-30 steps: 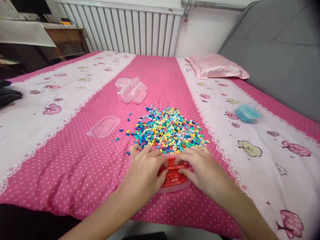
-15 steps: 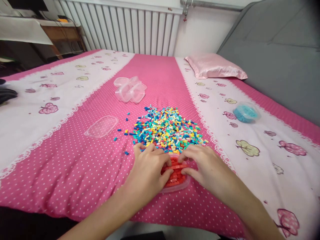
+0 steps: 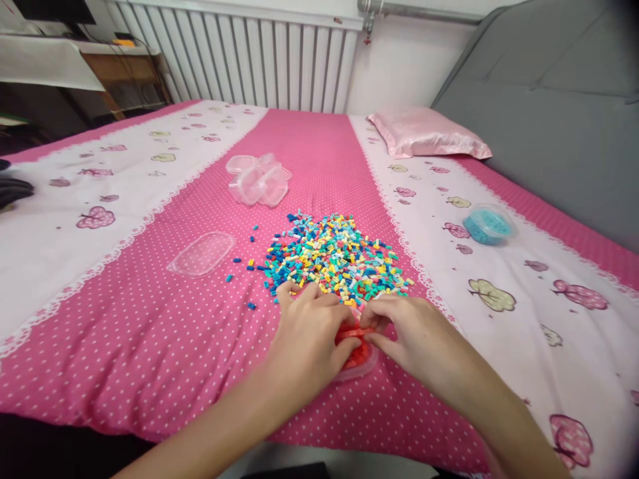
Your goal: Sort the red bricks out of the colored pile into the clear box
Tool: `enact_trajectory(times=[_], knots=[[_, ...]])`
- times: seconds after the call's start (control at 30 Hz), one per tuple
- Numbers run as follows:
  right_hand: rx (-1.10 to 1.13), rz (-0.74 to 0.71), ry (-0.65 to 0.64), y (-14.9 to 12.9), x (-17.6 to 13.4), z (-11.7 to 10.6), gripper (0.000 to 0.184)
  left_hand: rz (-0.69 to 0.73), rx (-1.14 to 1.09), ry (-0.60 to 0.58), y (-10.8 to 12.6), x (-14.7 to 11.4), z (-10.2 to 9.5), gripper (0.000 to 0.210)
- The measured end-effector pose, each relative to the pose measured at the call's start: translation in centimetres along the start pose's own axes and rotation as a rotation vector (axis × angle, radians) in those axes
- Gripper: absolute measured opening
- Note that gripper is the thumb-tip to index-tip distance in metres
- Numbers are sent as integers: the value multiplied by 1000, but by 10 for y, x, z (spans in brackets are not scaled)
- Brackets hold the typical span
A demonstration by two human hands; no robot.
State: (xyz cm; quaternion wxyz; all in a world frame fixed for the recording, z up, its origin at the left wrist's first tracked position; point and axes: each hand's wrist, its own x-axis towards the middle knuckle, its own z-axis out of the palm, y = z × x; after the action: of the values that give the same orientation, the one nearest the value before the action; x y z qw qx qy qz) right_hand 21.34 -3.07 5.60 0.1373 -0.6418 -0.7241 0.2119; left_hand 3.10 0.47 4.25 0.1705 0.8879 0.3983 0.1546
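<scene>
A clear plastic container (image 3: 367,367) with red bricks in it stands near the bed's front edge. Just over it, my left hand (image 3: 312,332) is closed on a red strip (image 3: 358,331) that looks like joined toy bricks. From the other side, my right hand (image 3: 407,326) pinches the strip's right end between thumb and fingers. My fingers cover much of the strip and part of the container. Right behind my hands lies a heap of small multicoloured building bricks (image 3: 334,256).
Left of the heap lies a clear lid (image 3: 202,253), with a few stray bricks nearby. Farther back are several stacked clear containers (image 3: 259,179). On the right sits a container of light-blue bricks (image 3: 486,225). A pink pillow (image 3: 426,132) rests by the grey headboard (image 3: 554,100).
My left hand has shifted right, towards my right hand, and its fingers now lie closer to the other hand's along the red strip. The heap and other containers stay put.
</scene>
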Motion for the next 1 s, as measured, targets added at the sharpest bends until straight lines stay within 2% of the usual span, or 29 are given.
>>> enact_trajectory(times=[0.2, 0.4, 0.57, 0.7, 0.9, 1.0], knots=[[42, 8, 10, -6, -1, -4, 23, 25, 6, -9, 5, 7, 5, 13], [-12, 40, -3, -14, 3, -5, 26, 0, 3, -27, 5, 6, 5, 14], [34, 4, 112, -1, -1, -11, 23, -8, 34, -13, 5, 4, 6, 14], [59, -14, 176, 6, -5, -20, 21, 5, 36, 24, 3, 3, 5, 5], [53, -3, 98, 0, -6, -20, 23, -6, 61, -28, 0, 2, 0, 18], [-11, 0, 28, -5, -8, -16, 24, -18, 74, -63, 0, 3, -1, 19]])
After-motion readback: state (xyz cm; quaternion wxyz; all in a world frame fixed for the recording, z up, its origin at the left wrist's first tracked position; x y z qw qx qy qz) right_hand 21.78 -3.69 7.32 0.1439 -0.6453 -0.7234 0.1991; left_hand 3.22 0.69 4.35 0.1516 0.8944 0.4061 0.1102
